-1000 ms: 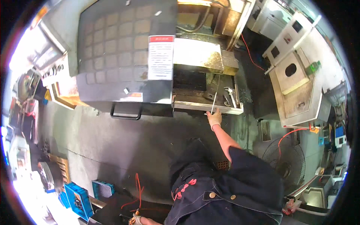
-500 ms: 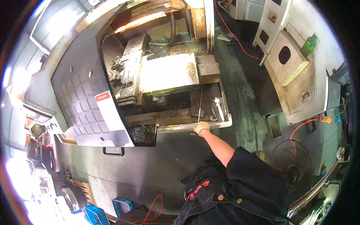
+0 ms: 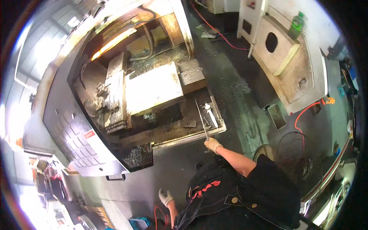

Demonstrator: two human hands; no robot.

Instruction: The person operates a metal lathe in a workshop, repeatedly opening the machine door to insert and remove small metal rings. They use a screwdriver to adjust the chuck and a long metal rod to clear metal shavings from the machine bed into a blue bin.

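Observation:
My right hand (image 3: 212,145), in a pale glove, is closed around one end of a long thin metal rod (image 3: 201,119). The rod slants up and away over the front tray of a machine, its far tip above the tray floor. Low in the view, my left hand (image 3: 165,197), also gloved, hangs beside my body with fingers apart and nothing in it. Just right of the rod, a silver tool shaped like a caliper (image 3: 209,112) lies in the tray corner. A bright, flat-topped machine block (image 3: 155,90) stands behind the tray.
The machine's dark sliding door (image 3: 73,126) stands at the left, with a chip-covered ledge (image 3: 138,156) below it. A pale cabinet (image 3: 283,65) bearing a green bottle (image 3: 296,25) is at the right. Near my right elbow are a round mesh fan (image 3: 293,147) and orange hose (image 3: 301,117).
My left hand has come into view low down. The rod has tilted, its far end now leaning left, with my right hand still on it. The whole view has shifted and turned.

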